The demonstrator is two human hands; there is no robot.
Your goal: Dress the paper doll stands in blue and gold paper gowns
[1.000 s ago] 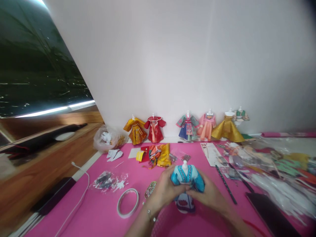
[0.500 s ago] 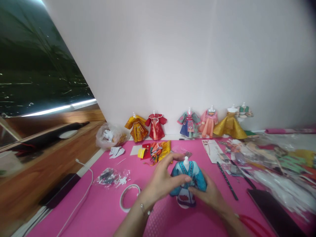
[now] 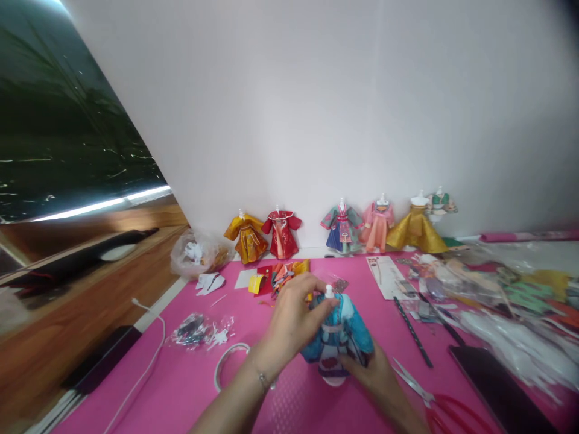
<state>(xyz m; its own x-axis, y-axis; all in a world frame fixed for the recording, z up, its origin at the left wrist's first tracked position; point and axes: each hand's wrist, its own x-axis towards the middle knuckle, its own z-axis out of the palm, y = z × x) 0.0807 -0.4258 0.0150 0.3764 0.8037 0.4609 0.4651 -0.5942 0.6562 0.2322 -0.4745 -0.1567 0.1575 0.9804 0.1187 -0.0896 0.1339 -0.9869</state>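
My right fingers (image 3: 353, 367) gripped the blue-robed figure (image 3: 357, 328) low on its side; my left fingers (image 3: 322, 311) pinched its shoulder beside the neck. Best, I judged: light pressure, 1 hand steadying, sleeves uncrushed.

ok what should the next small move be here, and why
Probably smooth the upper front of the blue dress with the left hand: its thumb lies by the white neck knob, while the right hand holds the lower side.
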